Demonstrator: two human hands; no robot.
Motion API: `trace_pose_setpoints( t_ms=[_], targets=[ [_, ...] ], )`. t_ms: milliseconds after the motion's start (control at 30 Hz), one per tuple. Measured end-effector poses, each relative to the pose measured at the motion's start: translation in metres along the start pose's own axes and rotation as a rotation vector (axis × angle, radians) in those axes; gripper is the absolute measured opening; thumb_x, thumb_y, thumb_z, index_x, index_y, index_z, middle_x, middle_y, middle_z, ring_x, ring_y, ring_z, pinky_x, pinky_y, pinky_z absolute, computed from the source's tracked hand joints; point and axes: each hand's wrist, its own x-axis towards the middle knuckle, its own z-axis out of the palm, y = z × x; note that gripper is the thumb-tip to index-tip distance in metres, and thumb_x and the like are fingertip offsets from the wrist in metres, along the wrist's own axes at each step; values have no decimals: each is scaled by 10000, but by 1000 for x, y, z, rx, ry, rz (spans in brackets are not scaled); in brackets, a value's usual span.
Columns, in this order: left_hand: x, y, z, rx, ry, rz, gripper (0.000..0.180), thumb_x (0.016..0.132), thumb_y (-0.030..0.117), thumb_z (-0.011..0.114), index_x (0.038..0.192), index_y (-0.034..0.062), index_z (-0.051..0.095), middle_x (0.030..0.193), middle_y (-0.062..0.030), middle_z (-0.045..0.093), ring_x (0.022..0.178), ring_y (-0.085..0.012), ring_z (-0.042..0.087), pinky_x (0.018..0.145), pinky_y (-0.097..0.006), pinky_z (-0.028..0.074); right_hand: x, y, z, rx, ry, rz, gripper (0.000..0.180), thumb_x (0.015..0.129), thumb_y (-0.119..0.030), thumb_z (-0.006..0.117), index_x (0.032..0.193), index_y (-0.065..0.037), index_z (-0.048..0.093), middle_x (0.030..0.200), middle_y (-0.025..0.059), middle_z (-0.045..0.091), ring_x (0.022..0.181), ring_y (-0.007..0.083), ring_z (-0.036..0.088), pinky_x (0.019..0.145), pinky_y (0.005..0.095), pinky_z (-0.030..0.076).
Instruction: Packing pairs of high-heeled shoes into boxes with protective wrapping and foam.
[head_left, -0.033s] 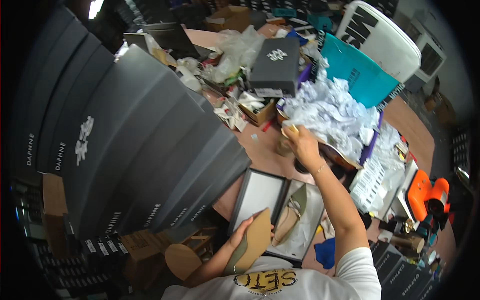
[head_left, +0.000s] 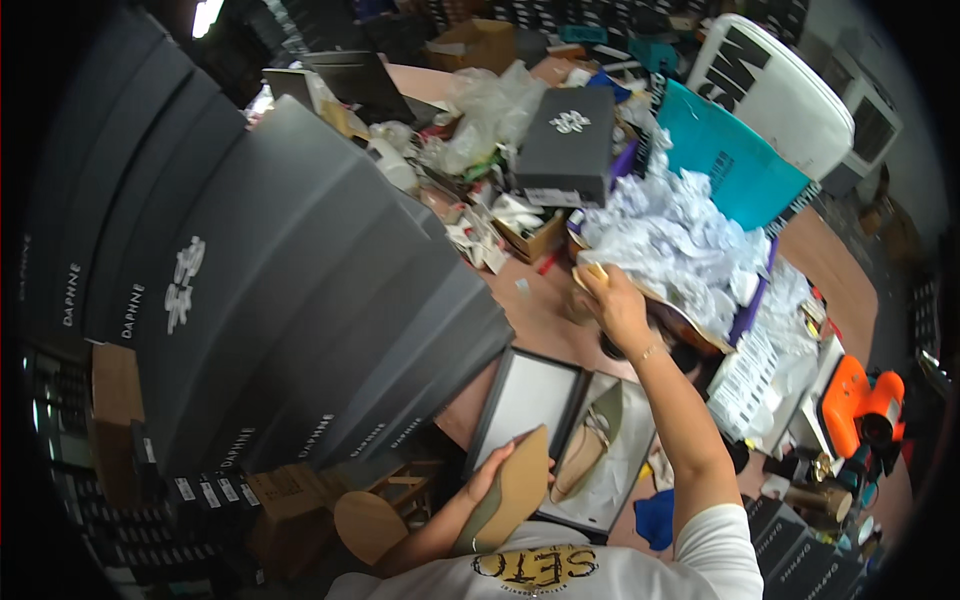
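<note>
My left hand (head_left: 488,478) is closed round a shoe (head_left: 515,490), its tan sole turned up and an olive-green upper showing at the edge. My right hand (head_left: 618,302) pinches a small yellowish pad (head_left: 592,274) beside the near edge of a bin of crumpled white paper. Just under those fingers is a blurred small container (head_left: 577,306), partly hidden. An open shoe box (head_left: 618,500) lies in front of me, its lid (head_left: 525,400) to the left. Inside, on white tissue, rests the matching shoe (head_left: 585,452), green and beige.
Tall stacks of dark grey shoe boxes (head_left: 310,270) crowd the left. Past the work table (head_left: 530,310) edge is a round wooden stool (head_left: 368,525). Crumpled paper (head_left: 670,230) fills the bin ahead, next to a closed grey box (head_left: 566,145). An orange tool (head_left: 850,400) lies at right.
The whole view has shifted slightly, so things appear a little lower and further right. Both hands keep their holds, with no clear movement of their own.
</note>
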Motion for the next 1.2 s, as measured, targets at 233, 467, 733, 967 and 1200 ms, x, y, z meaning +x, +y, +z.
trace_pose_setpoints(
  t_ms=[233,467,733,967,1200],
  targets=[
    [4,8,-11,21,96,-36,544,972,417,332,1428,120,303,1235,-230,501,1121,-371,542,897,-480,485,8,18,18,215,71,98,499,757,-77,680,1237,-146,561,1180,205,521,975,395,573,827,427,495],
    [14,0,-15,-19,88,-83,558,967,438,355,1402,87,358,1248,-237,509,1102,-368,551,894,-500,485,-44,25,-38,586,591,591,436,851,-82,649,1267,-23,532,1030,102,622,887,229,615,789,325,491],
    [10,-5,-5,-41,103,-85,570,959,481,341,1417,141,343,1223,-228,520,1064,-351,567,868,-504,495,-52,17,-56,998,740,645,353,884,-84,637,1213,6,548,1076,65,594,884,139,605,742,276,522],
    [0,1,-4,-29,109,-13,579,954,484,349,1409,126,344,1206,-223,518,1037,-341,575,856,-483,499,-10,8,4,144,130,95,459,797,-85,669,1237,-175,576,1216,217,497,1007,391,568,843,412,485],
    [-17,0,6,-9,69,112,572,950,484,339,1349,80,412,1145,-201,556,979,-307,595,780,-438,536,-58,-57,-51,350,99,138,257,918,-189,542,1116,-29,582,970,223,578,841,386,579,741,418,475]
  ],
)
